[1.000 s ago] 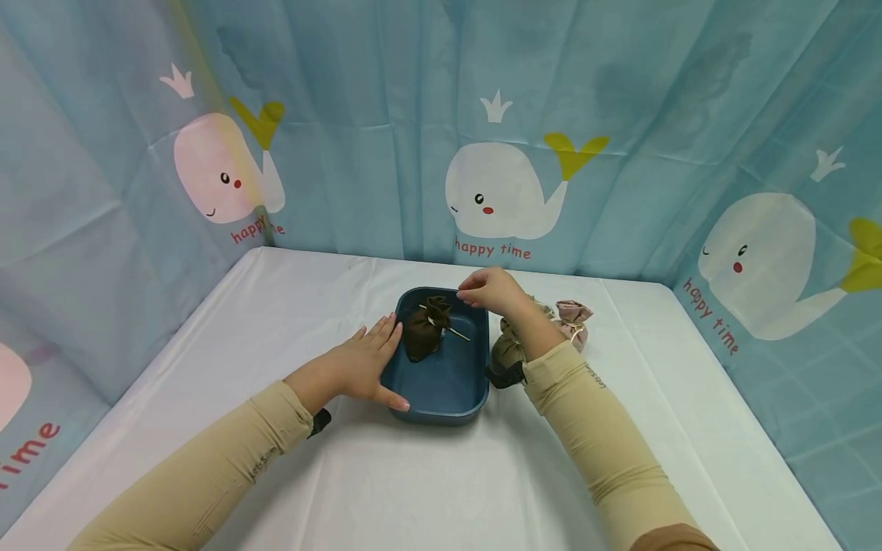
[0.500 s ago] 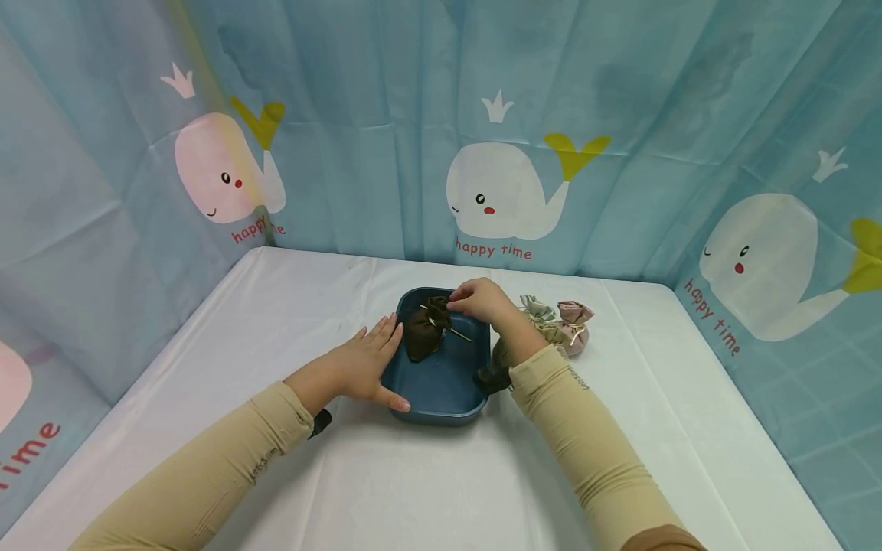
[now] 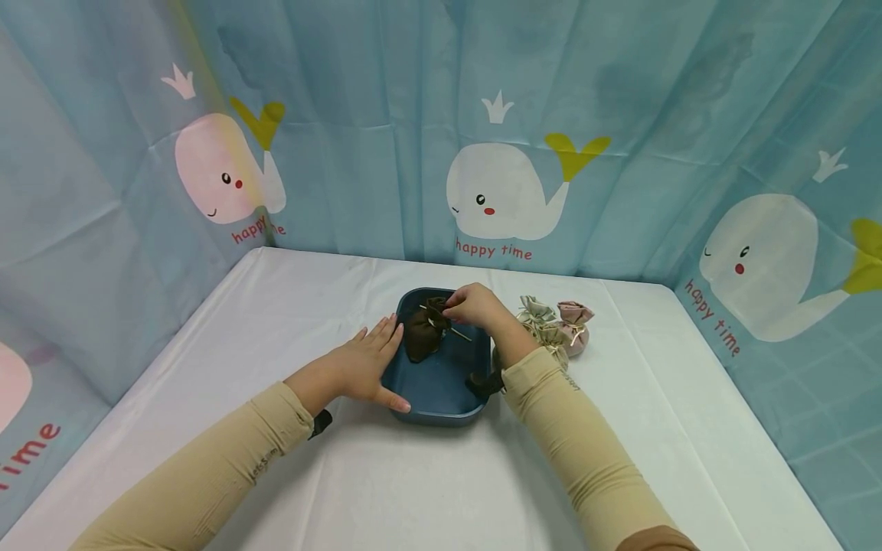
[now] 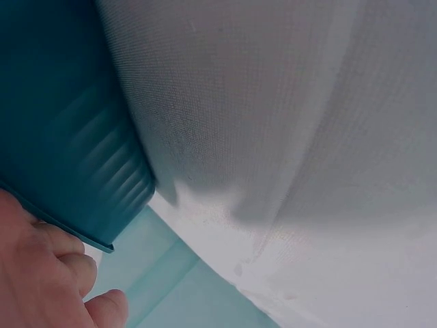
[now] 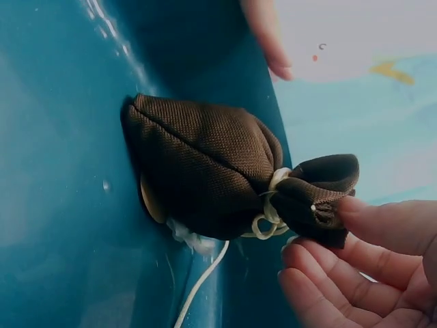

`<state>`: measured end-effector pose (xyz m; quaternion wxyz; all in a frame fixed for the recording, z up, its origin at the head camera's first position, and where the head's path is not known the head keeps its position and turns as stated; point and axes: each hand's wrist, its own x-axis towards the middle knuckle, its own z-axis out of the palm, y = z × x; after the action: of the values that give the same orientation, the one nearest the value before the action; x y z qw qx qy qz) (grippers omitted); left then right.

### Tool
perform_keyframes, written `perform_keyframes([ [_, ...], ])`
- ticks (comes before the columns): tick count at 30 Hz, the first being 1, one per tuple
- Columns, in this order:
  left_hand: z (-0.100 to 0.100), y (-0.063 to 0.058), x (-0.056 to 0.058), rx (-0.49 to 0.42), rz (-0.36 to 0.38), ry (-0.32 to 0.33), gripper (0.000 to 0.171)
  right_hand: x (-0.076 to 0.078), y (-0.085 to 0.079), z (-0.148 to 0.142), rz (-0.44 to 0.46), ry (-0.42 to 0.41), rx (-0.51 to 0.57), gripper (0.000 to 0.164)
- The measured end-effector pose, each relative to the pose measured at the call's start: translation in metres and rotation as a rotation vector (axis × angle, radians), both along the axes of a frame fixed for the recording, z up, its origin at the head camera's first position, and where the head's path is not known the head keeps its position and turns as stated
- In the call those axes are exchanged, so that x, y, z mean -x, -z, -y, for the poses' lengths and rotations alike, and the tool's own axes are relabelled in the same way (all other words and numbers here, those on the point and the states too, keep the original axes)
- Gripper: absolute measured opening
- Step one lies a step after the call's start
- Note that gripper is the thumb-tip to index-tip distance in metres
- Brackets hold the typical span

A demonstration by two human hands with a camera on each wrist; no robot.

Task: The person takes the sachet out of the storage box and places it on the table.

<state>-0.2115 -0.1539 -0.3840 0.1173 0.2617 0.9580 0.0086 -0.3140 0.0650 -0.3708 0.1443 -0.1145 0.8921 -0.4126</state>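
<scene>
A dark brown drawstring pouch [image 3: 422, 335] tied with a pale cord lies in the blue rectangular tray [image 3: 441, 394], toward its left side. My right hand [image 3: 475, 306] pinches the gathered top of this pouch. In the right wrist view, the thumb presses on the brown pouch's [image 5: 205, 150] ruffled neck, with the fingers curled below. The loose cord end [image 5: 205, 280] trails onto the tray floor. With fingers spread, my left hand [image 3: 368, 360] rests along the tray's left rim. The left wrist view has the tray's outer wall [image 4: 82, 137] beside the fingers [image 4: 75, 266].
Right of the tray, partly behind the right forearm, stand several more drawstring pouches, among them a pink pouch [image 3: 576, 327] and a pale green pouch [image 3: 536, 310]. A white cloth [image 3: 386, 490] covers the table. A blue whale-print curtain [image 3: 358, 176] hangs behind and at the sides.
My right hand has moved left and slightly down from the tray's far right rim to the brown pouch's top, and now pinches it. The left hand and tray have stayed put.
</scene>
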Motion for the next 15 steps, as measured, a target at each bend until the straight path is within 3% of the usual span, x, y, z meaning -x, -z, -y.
perform_keyframes([
  [4,-0.0004,0.0005,0.0001,0.013,0.001,-0.008,0.131,0.0019,0.0023,0.0007,0.001,-0.008,0.010,0.010],
  [15,-0.0004,0.0001,0.0003,-0.003,0.003,-0.003,0.130,0.0001,-0.0006,0.0049,-0.038,-0.020,0.021,0.012],
])
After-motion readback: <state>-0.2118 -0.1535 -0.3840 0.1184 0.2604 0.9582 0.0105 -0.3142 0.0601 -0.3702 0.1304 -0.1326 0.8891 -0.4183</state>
